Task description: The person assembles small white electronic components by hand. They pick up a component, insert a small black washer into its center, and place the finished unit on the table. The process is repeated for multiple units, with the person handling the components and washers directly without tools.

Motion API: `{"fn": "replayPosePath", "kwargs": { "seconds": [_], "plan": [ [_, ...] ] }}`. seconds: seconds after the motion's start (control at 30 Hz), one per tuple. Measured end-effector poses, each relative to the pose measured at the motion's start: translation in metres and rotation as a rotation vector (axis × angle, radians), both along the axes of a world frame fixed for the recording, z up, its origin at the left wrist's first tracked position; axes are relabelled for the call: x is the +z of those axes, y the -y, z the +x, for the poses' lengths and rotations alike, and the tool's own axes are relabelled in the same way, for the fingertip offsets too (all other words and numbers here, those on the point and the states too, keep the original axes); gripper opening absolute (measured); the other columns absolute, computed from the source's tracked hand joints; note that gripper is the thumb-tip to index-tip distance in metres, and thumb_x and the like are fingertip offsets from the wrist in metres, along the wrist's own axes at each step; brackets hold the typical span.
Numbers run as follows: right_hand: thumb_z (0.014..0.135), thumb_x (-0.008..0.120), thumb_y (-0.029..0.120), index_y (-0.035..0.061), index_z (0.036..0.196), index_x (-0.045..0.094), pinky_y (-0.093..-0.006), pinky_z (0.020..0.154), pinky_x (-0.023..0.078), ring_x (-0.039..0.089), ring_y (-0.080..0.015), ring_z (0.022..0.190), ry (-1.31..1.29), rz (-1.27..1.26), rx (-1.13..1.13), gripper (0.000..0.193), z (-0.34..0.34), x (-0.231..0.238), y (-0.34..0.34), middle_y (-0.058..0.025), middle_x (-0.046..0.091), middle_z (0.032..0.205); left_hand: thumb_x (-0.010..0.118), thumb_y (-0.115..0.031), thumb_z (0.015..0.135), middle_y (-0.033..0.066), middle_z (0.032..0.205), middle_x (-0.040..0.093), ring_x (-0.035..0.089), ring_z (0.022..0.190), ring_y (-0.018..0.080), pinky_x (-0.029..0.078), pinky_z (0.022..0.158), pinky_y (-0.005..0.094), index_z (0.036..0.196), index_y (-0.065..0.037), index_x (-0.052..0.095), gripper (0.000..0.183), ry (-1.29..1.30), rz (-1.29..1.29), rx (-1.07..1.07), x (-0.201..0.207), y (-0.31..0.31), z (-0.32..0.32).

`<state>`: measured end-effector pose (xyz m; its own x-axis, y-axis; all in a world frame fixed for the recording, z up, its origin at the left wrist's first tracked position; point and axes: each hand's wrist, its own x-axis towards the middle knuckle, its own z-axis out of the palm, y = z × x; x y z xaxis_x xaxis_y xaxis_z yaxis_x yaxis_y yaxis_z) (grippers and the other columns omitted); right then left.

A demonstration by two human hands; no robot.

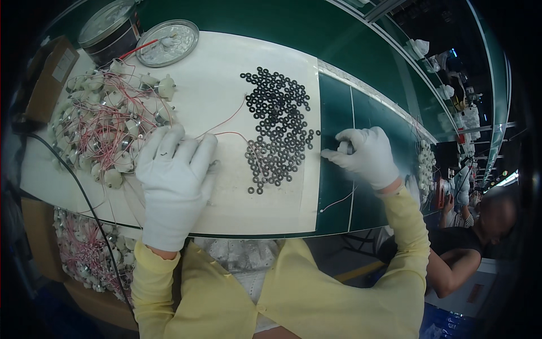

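My left hand, in a white glove, is bent over the white board at the right edge of a heap of small whitish motor-like parts with red wires. Its fingers curl downward, and what they hold is hidden. A red wire runs from beside this hand toward many small black rings spread over the board. Over the green surface, my gloved right hand pinches a small grey-and-white part between thumb and fingers. Below that hand lies a thin wire with a white connector.
At the back left stand a tin and a round lid smeared with pale paste, a red-handled brush on it. A cardboard box is beside them. More wired parts fill a box below. Another person sits at right.
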<state>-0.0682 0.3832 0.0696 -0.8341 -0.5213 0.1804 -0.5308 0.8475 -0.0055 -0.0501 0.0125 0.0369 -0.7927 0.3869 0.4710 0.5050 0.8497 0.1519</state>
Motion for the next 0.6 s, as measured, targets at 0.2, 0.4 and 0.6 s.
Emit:
{"fn": "replayPosePath", "kwargs": {
  "seconds": [0.2, 0.4, 0.6],
  "plan": [
    [0.089, 0.08, 0.024, 0.0044, 0.097, 0.071, -0.0294, 0.055, 0.053, 0.07, -0.0181, 0.059, 0.148, -0.088, -0.072, 0.023, 0.003, -0.009, -0.008, -0.0037, 0.072, 0.068, 0.082, -0.026, 0.074, 0.0095, 0.111, 0.066, 0.059, 0.122, 0.0389, 0.046, 0.103, 0.0524, 0.108, -0.01, 0.071, 0.039, 0.007, -0.037, 0.102, -0.005, 0.006, 0.002],
    [0.095, 0.075, 0.022, -0.0014, 0.103, 0.074, -0.025, 0.059, 0.055, 0.072, -0.0123, 0.061, 0.404, -0.35, -0.478, 0.025, 0.013, -0.002, 0.013, -0.0073, 0.077, 0.075, 0.081, -0.035, 0.079, 0.01, 0.12, 0.064, 0.056, 0.125, 0.0402, 0.045, 0.105, 0.0533, 0.102, -0.01, 0.07, 0.036, -0.132, 0.098, 0.171, -0.004, 0.017, 0.001],
    [0.098, 0.074, 0.018, -0.0025, 0.122, 0.07, -0.0227, 0.071, 0.054, 0.07, -0.0071, 0.081, 0.657, -0.692, -0.578, 0.032, 0.013, -0.006, 0.002, -0.0044, 0.077, 0.093, 0.064, -0.05, 0.099, 0.0171, 0.13, 0.061, 0.057, 0.125, 0.0413, 0.042, 0.111, 0.0548, 0.115, -0.007, 0.067, 0.046, -0.33, 0.297, 0.264, 0.001, 0.04, 0.006]
  ]
}}
